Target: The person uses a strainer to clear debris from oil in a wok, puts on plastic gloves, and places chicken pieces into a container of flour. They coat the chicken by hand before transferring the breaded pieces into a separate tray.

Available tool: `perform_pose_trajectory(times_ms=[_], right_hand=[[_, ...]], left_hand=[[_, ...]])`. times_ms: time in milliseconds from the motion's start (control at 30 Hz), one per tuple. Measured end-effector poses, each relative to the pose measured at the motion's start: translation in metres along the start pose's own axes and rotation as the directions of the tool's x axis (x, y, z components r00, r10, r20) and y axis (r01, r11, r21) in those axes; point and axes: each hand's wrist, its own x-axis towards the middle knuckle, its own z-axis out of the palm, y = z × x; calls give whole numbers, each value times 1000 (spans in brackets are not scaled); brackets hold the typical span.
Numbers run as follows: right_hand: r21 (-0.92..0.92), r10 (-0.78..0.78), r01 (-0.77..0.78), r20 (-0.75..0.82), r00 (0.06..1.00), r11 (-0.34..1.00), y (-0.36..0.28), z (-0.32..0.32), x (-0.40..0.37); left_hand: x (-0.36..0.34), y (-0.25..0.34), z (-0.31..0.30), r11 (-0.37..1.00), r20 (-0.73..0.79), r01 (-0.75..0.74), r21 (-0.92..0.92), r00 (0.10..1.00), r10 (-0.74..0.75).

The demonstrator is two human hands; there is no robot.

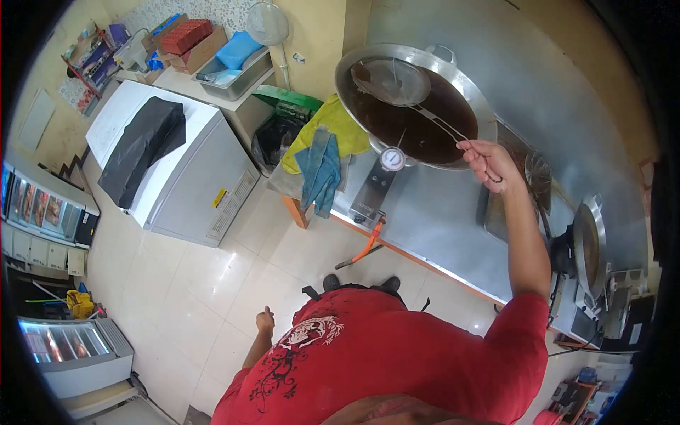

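One round steel wok holds dark, glossy oil. Over its far side lies a shallow wire-mesh skimmer, thin metal handle reaching the wok's near rim, where the right hand is clamped on it. Far below the wok, the left hand hangs curled shut.

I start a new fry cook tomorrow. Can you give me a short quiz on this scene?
1. True or false: the right hand holds the skimmer over the wok.
2. What does the left hand hold? A) a rag B) nothing C) a pan
3. What colour is the cloth under the blue cloth?
Key: 1 true; 2 B; 3 yellow.
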Motion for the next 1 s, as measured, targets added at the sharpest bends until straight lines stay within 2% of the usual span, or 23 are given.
perform_pose_trajectory(times_ms=[67, 100, 200, 300, 400, 500, 567, 733, 800, 867, 933, 1000], right_hand=[[8, -10, 10, 3, 1000, 1000, -1, -1, -5], [14, -19, 19, -1, 1000, 1000, -1, -2, -9], [14, -46, 47, -40, 998, 999, -4, -6, -27], [-10, -64, 63, -113, 991, 998, -10, -8, -52], [-64, -76, 70, -91, 993, 995, -13, -20, -74], [-62, -67, 60, -118, 991, 996, -11, -33, -93], [-51, -44, 37, -124, 991, 998, -11, -45, -104], [49, -27, 33, -126, 992, 998, -9, -86, -141], [83, -42, 54, -150, 988, 995, -7, -107, -161], [80, -77, 92, -174, 982, 993, -5, -130, -183], [112, -115, 139, -199, 973, 984, -1, -156, -207], [48, -168, 189, -287, 943, 981, 4, -180, -228]], left_hand=[[0, -4, 4, 998, 20, 15, 57, 1000, -16], [1, -6, 5, 996, 62, -59, 61, 997, 55], [-7, 14, 7, 999, 69, 13, 49, 997, -16], [21, 12, 16, 1000, 68, -10, 29, 998, 8], [29, 40, 16, 997, 57, -40, 63, 998, 37], [45, 55, 20, 985, 36, -166, 48, 986, 165], [45, 69, 28, 984, 28, -175, 21, 984, 175], [28, 89, 74, 986, 98, -165, 15, 982, 163], [18, 89, 96, 975, 148, -200, 97, 972, 185], [1, 92, 119, 965, 214, -204, 162, 962, 168], [-6, 87, 139, 942, 243, -265, 204, 946, 213], [-20, 89, 150, 942, 247, -278, 189, 942, 228]])
